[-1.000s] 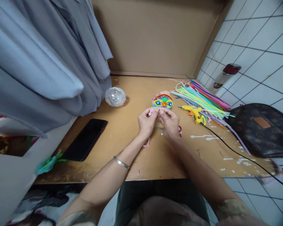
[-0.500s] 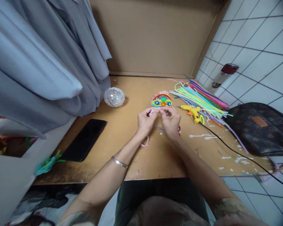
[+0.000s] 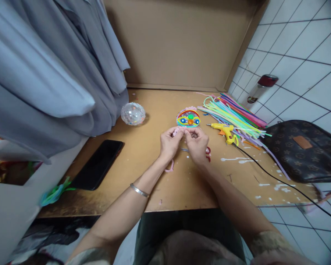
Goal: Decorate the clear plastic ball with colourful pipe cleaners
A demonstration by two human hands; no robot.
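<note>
Fingertips of my left hand (image 3: 169, 142) and my right hand (image 3: 196, 143) meet over the middle of the table, both pinching a pink pipe cleaner (image 3: 176, 131). Its curled part shows at the left fingers; the rest is hidden by the hands. A loop of pink pipe cleaner (image 3: 170, 166) lies by my left wrist. Under my right hand are scissors, their red handles (image 3: 208, 154) partly covered. Just beyond the hands stands a round clear piece with a colourful face (image 3: 188, 117), edged in pipe cleaner.
A clear ball (image 3: 132, 113) sits at the back left, a black phone (image 3: 98, 164) nearer. On the right lie a yellow glue gun (image 3: 223, 130) with its cord, a pile of pipe cleaners (image 3: 231, 112) and a brown bag (image 3: 306, 151). Grey cloth (image 3: 71, 73) hangs at left.
My right hand has shifted slightly left, closer to my left hand, and more of the red scissor handles shows. Both hands keep pinching the pink pipe cleaner.
</note>
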